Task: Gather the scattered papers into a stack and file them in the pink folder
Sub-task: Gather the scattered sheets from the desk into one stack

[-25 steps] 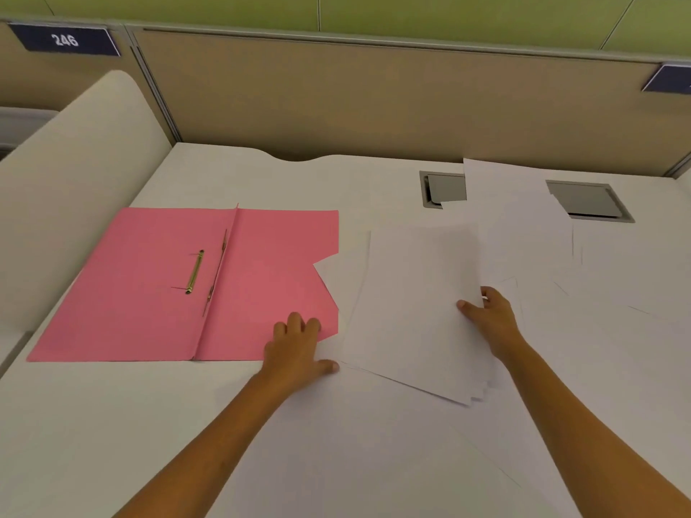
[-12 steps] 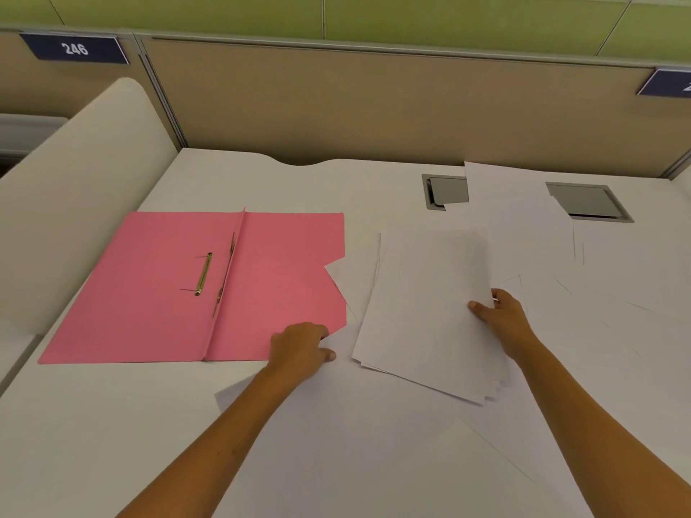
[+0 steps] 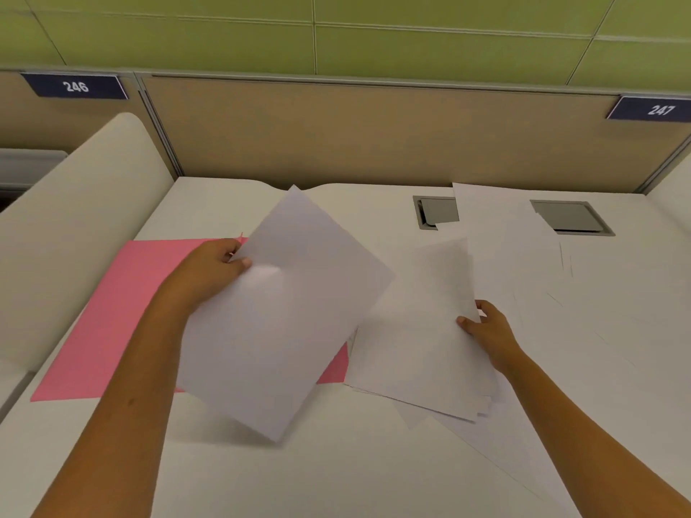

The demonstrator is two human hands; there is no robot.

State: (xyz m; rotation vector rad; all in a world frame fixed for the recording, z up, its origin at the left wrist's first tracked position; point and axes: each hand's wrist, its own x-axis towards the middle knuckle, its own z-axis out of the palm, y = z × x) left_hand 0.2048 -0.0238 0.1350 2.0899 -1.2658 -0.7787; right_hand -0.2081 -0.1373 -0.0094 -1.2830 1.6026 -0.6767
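Observation:
My left hand pinches one white sheet by its left edge and holds it lifted and tilted above the desk. That sheet hides the middle and right part of the open pink folder, which lies flat at the left. My right hand grips the right edge of a loose stack of white papers lying on the desk just right of the folder. More single sheets are spread over the right side of the desk.
The white desk has two grey cable hatches near the back, one partly under paper. A beige partition with number plates 246 and 247 closes the back. A rounded white divider stands along the left.
My left hand has picked a sheet off the desk near the folder's front corner and raised it up over the folder. My right hand still holds the stack's edge. The camera tilted up.

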